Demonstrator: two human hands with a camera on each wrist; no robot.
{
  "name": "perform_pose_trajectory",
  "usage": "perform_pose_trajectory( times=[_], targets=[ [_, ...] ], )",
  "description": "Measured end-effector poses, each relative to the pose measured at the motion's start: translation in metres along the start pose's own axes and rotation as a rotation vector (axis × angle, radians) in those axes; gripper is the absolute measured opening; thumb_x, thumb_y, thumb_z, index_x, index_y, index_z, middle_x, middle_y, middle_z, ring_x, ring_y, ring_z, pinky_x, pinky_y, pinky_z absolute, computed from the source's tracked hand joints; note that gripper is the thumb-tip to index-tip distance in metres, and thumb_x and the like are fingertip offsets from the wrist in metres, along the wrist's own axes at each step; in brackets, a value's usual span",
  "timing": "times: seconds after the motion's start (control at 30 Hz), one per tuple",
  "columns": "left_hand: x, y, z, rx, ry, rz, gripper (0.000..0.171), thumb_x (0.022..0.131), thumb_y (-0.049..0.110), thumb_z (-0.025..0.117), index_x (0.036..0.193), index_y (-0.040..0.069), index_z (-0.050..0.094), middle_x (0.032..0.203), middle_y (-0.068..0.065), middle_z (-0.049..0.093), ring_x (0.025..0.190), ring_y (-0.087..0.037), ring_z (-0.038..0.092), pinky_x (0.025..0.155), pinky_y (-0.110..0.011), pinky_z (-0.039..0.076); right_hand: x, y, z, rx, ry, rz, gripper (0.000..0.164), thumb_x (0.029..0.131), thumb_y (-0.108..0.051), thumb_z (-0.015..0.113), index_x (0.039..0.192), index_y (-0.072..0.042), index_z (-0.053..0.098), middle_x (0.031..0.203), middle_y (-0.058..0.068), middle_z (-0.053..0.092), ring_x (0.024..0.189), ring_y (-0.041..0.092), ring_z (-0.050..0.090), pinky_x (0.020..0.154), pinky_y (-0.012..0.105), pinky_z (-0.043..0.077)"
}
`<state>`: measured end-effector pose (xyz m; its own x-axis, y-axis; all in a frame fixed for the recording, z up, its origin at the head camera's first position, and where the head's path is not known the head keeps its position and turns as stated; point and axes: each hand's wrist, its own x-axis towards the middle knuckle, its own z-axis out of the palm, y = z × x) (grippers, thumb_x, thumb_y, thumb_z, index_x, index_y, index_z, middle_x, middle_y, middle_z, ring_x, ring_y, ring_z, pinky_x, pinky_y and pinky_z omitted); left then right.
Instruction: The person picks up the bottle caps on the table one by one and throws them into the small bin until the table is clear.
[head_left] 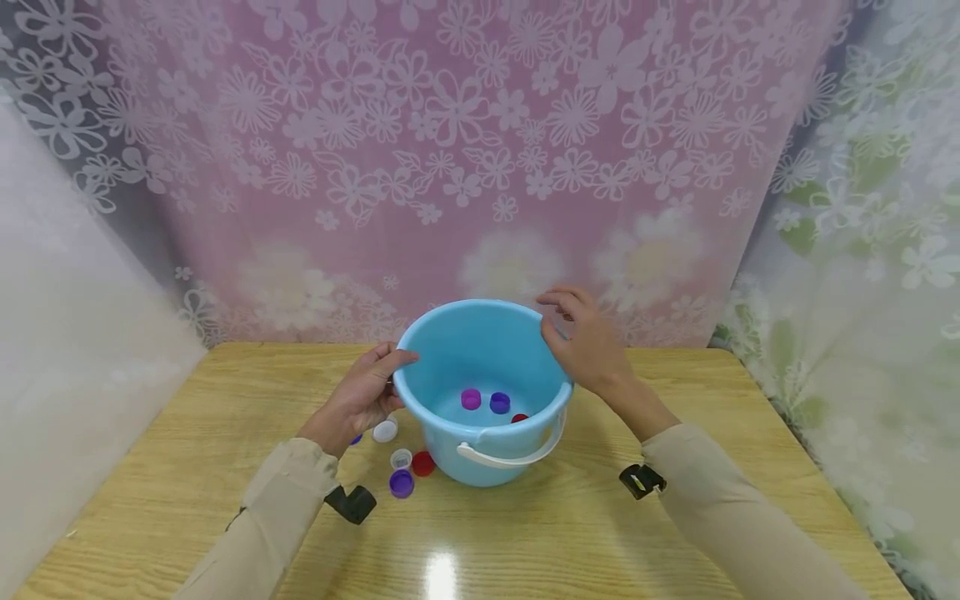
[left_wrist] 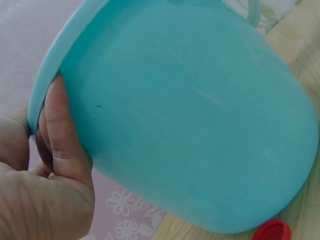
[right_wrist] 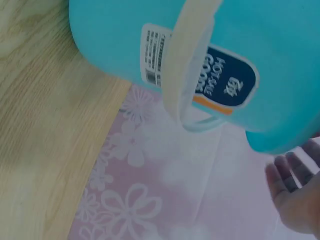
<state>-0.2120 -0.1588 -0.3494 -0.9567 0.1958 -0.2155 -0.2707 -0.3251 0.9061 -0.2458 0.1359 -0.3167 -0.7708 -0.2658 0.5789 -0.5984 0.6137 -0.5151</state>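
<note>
A light blue plastic bucket [head_left: 480, 454] stands on the wooden table, its white handle [head_left: 510, 460] hanging down the near side. My left hand [head_left: 367, 387] grips the bucket's left rim, thumb over the edge and fingers against the outer wall. At the right rim is my right hand [head_left: 588, 342], fingers loosely bent and spread; in the right wrist view the visible fingers [right_wrist: 284, 172] are just off the rim. Inside the bucket lie a magenta cap [head_left: 471, 399], a purple cap [head_left: 500, 403] and a partly hidden red cap [head_left: 520, 418].
Several loose caps lie left of the bucket: a white cap [head_left: 385, 430], a clear cap [head_left: 401, 459], a red cap [head_left: 423, 464], a purple cap [head_left: 401, 483] and a blue one partly hidden by the left wrist. A floral curtain [head_left: 480, 167] hangs behind the table [head_left: 720, 500].
</note>
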Motion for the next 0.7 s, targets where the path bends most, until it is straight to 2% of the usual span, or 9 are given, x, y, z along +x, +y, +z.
perform_pose_trajectory(
  times=[0.13, 0.27, 0.5, 0.7],
  targets=[
    [0.000, 0.000, 0.000, -0.002, -0.003, 0.001, 0.017, 0.094, 0.011, 0.057, 0.094, 0.006, 0.040, 0.066, -0.007, 0.053, 0.044, -0.010, 0.052, 0.043, -0.018, 0.049, -0.002, 0.006, -0.009, 0.008, -0.052, 0.110, 0.030, 0.095, -0.017, 0.057, 0.122, -0.005, 0.061, 0.121, 0.014, 0.055, 0.093, 0.029, 0.060, 0.077, 0.046, 0.056],
    [0.000, 0.000, 0.001, 0.002, -0.011, 0.001, 0.018, 0.094, 0.011, 0.057, 0.095, 0.006, 0.040, 0.065, -0.006, 0.053, 0.044, -0.010, 0.052, 0.043, -0.018, 0.050, -0.004, 0.011, -0.017, 0.049, -0.132, 0.234, 0.036, 0.097, -0.024, 0.054, 0.127, -0.004, 0.056, 0.120, 0.016, 0.056, 0.094, 0.029, 0.059, 0.073, 0.043, 0.056],
    [-0.001, 0.000, 0.001, 0.007, -0.016, -0.002, 0.017, 0.095, 0.012, 0.056, 0.097, 0.005, 0.041, 0.065, -0.006, 0.056, 0.045, -0.010, 0.056, 0.044, -0.019, 0.051, -0.003, 0.015, -0.028, 0.281, -0.292, 0.450, 0.039, 0.099, -0.026, 0.052, 0.128, 0.000, 0.052, 0.115, 0.020, 0.056, 0.090, 0.030, 0.062, 0.063, 0.037, 0.059],
    [-0.001, 0.001, 0.001, 0.013, -0.011, -0.007, 0.017, 0.095, 0.012, 0.056, 0.099, 0.005, 0.041, 0.066, -0.007, 0.055, 0.045, -0.010, 0.057, 0.044, -0.019, 0.051, -0.002, 0.016, -0.037, 0.433, -0.399, 0.607, 0.038, 0.098, -0.025, 0.054, 0.125, 0.003, 0.057, 0.110, 0.020, 0.059, 0.089, 0.026, 0.066, 0.068, 0.041, 0.059]
  ],
)
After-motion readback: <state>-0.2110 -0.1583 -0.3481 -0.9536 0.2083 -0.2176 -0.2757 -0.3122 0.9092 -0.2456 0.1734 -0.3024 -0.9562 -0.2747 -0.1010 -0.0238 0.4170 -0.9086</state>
